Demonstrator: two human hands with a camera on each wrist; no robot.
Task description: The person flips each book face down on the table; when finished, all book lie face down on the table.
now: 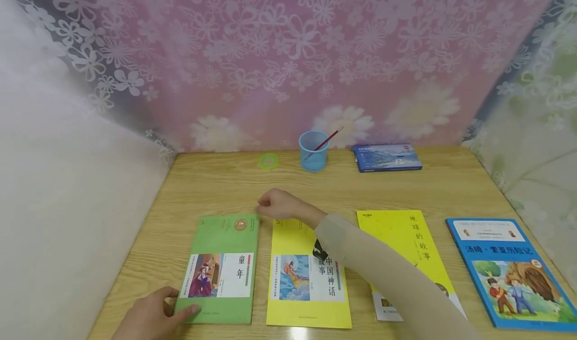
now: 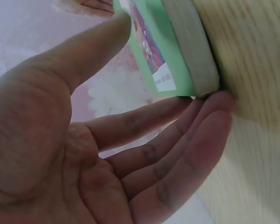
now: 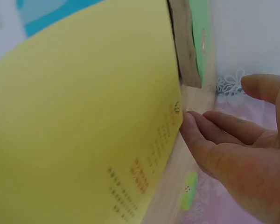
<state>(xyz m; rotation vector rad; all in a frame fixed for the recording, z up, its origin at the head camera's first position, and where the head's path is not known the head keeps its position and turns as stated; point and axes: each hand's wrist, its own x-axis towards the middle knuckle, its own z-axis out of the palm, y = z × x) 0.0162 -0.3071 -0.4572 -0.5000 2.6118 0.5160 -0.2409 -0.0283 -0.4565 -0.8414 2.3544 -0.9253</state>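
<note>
A green book (image 1: 225,270) lies flat on the wooden table at the left. My left hand (image 1: 155,312) is at its lower left corner, the thumb over the cover and the other fingers beside the edge. In the left wrist view those fingers (image 2: 177,163) are loosely bent, their tips by the book's corner. Beyond the top right corner of the green book is my right hand (image 1: 281,204), close to the top edge of a yellow book (image 1: 293,237). The right wrist view shows its thumb apart from the fingers (image 3: 203,149), with nothing held.
Further right lie another yellow book (image 1: 387,235), partly under my right sleeve, and a blue book (image 1: 509,270). At the back stand a blue pencil cup (image 1: 313,160) with a red pencil, a green ring-shaped item (image 1: 269,161) and a blue box (image 1: 387,158). Flowered cloth surrounds the table.
</note>
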